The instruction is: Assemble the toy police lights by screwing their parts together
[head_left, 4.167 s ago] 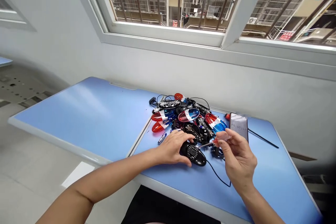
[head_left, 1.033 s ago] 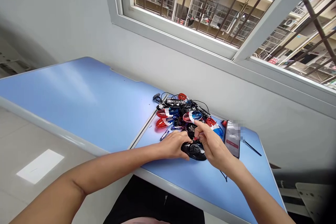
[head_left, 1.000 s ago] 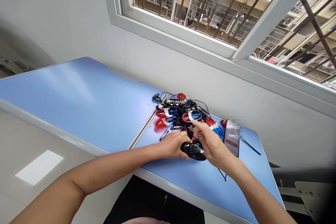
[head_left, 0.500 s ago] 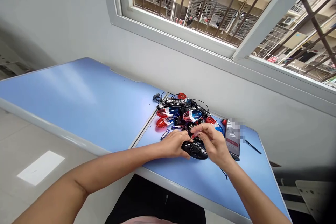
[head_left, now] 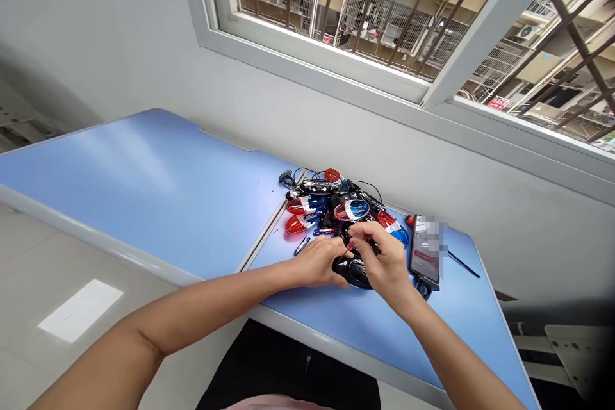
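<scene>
A glossy black oval casing (head_left: 354, 272) rests on the blue table near its front edge. My left hand (head_left: 323, 261) is closed on the casing's left side, with the thumb below it. Over the casing's upper right, my right hand (head_left: 383, 262) has its fingers pinched on a small red piece (head_left: 351, 245), which touches or nearly touches my left fingertips. The right hand hides part of the casing. Behind both hands lies a pile of lamps with red and blue covers, among them a red-blue lamp (head_left: 352, 210) and a red lamp (head_left: 298, 223).
A phone (head_left: 425, 248) in a black stand is right of the hands, with a thin black rod (head_left: 464, 264) beyond it. One battery (head_left: 302, 245) lies left of the pile. Black cables (head_left: 365, 186) loop at the back, below the windowed wall.
My right hand has shifted slightly left and closer to my left hand, covering more of the casing. The camera view has moved a little.
</scene>
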Motion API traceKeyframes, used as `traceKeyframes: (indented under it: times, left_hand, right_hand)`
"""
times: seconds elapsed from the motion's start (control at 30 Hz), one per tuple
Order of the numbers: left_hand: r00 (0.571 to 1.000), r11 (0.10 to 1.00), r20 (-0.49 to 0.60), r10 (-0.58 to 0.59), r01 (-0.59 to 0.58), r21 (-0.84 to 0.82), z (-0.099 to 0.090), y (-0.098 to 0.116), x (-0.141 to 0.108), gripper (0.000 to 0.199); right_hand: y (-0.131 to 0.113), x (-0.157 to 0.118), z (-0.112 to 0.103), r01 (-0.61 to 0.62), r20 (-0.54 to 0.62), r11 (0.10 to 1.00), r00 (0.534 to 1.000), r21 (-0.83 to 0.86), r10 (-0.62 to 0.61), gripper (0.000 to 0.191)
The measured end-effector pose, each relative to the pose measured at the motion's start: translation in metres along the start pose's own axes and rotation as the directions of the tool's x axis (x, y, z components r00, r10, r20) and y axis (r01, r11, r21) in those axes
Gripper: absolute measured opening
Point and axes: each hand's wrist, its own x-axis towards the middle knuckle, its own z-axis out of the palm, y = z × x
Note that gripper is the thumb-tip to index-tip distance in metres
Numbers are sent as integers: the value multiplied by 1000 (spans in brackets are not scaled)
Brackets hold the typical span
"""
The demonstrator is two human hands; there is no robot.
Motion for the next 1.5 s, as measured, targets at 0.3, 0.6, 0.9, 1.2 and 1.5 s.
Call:
traceKeyframes:
  times: [0.3, 0.6, 0.9, 1.2, 1.5]
  left_hand:
    - [1000, 1000, -3, -6, 6, -18, 1, -2, 0, 57]
    - [1000, 1000, -22, 8, -8, -26, 3, -5, 1, 55]
    - [999, 1000, -38, 16, -17, -24, 5, -6, 0, 52]
    - [1000, 1000, -8, -7, 7, 3, 2, -3, 1, 54]
    - [1000, 1000, -12, -6, 6, -12, 1, -3, 0, 56]
  right_hand:
    - [9, 0, -5, -78, 0, 995, 997, 59, 78, 20]
    - [13, -4, -10, -172, 118, 961, 982, 216, 150, 36]
    - [10, -2, -7, -51, 8, 999, 999, 6, 51, 26]
    - [6, 2, -19, -94, 231, 986, 971, 140, 60, 45]
    - [14, -4, -2, -20, 77, 982, 996, -186, 35, 39]
